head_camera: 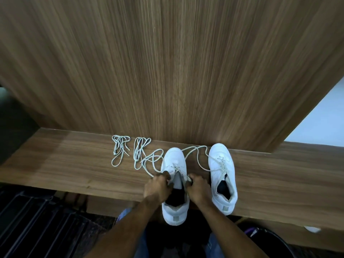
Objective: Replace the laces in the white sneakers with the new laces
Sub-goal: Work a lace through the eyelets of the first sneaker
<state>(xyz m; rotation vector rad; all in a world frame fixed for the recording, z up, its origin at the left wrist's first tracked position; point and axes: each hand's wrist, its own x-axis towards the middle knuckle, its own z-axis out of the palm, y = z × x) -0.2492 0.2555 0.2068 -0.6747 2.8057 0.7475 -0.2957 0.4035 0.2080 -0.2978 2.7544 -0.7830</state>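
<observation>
Fingers of the left hand (157,186) curl at the left eyelet row of the near sneaker (175,185); those of the right hand (198,187) curl at the right row, apparently pinching the lace (152,161) where it leaves the eyelets, though the exact grip is too small to confirm. Sneaker sits on the wooden ledge (74,164), heel overhanging the near edge. Its lace is loosened, with long slack looping left and right. Second sneaker (222,175) stands just beside it, still laced. Two coiled spare laces (120,150) (140,151) lie to the left.

Risks, as judged:
- slack loop touches the nearer coil; pulling could drag or tangle it.
- heel overhang: a hard tug toward the body may tip the shoe off.
- right-hand slack lies near the second sneaker and could snag.
</observation>
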